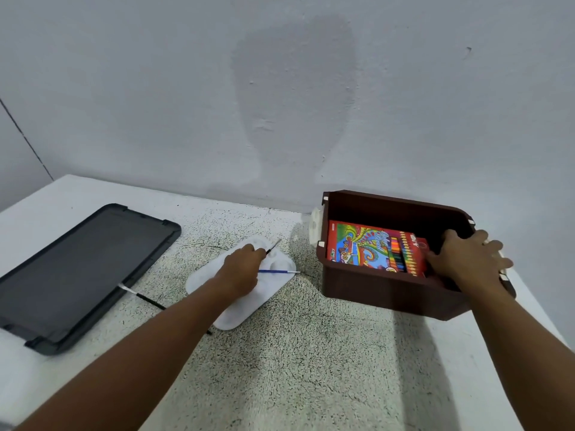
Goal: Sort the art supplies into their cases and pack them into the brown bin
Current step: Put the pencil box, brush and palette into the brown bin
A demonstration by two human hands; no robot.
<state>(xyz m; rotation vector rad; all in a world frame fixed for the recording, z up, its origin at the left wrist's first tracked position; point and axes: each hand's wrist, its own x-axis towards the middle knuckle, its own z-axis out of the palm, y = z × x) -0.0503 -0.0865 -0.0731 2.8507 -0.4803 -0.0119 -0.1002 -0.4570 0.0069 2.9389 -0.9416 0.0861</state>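
Grey wall (280, 88) is seen behind a desk (311, 368) covered with a speckled mat, white at its edges. On the mat a white paint palette (230, 312) is laid flat, and the left hand (239, 269) is lowered onto it. A thin black-handled brush (273, 246) appears to be pinched at the left fingertips, its tip pointing up and away from them; the exact fingers closed on it cannot be told, since they are hidden by the back of the hand. A blue-handled brush (280, 271) lies across the palette just beyond the same fingers, to their right, and is probably meant to be gathered next. Another black brush with a white band (146, 298) lies behind the left wrist, partly covered by the forearm, its end touching a dark grey lid (77, 269) that is set well to the left.

Off to the right, the brown bin (379, 293) is stood open near the wall. The right hand (466, 259) is reached into it, its fingers curled over the right edge of a red box of coloured pencils (376, 247), which is tilted against the near wall of the bin. The box seems to be steadied or pressed down so that it settles flat and leaves room. A second white palette-like piece (315, 227) is leaned outside the bin's left wall, not yet packed.
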